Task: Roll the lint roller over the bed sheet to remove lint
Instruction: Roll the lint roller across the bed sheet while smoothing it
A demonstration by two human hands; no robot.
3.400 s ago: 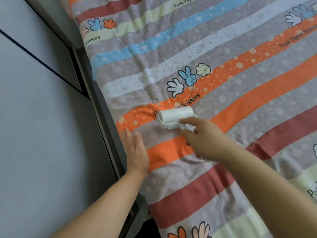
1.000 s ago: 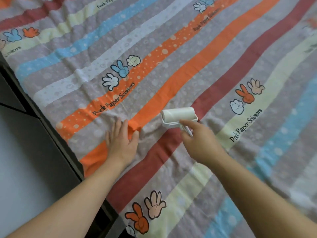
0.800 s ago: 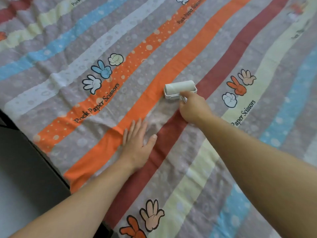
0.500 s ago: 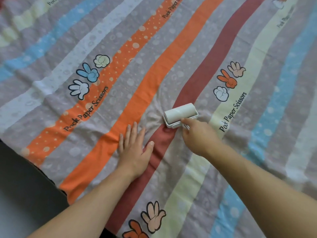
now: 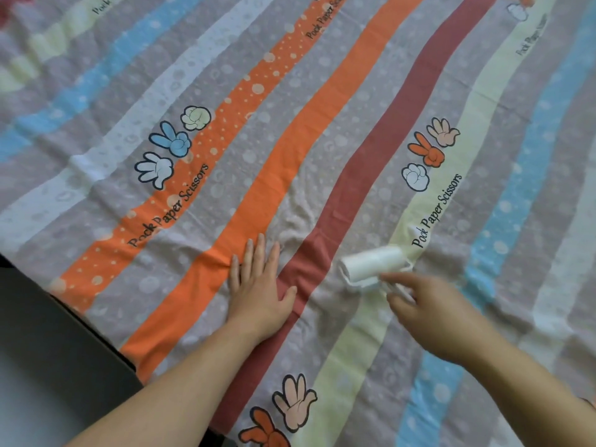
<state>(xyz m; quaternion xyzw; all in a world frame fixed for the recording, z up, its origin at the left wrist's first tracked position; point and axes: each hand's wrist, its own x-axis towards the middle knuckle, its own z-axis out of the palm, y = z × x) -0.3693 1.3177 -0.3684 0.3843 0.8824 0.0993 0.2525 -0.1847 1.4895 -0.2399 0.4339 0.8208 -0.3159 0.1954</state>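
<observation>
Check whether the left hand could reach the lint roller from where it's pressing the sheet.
Probably yes. The left hand lies flat on the bed sheet close beside the lint roller, only bare fabric between them. The right hand holds the handle, leaving the drum free.

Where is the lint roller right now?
Head view, right of centre: the lint roller sits between the dark red stripe and yellow stripe, held by the right hand.
</observation>
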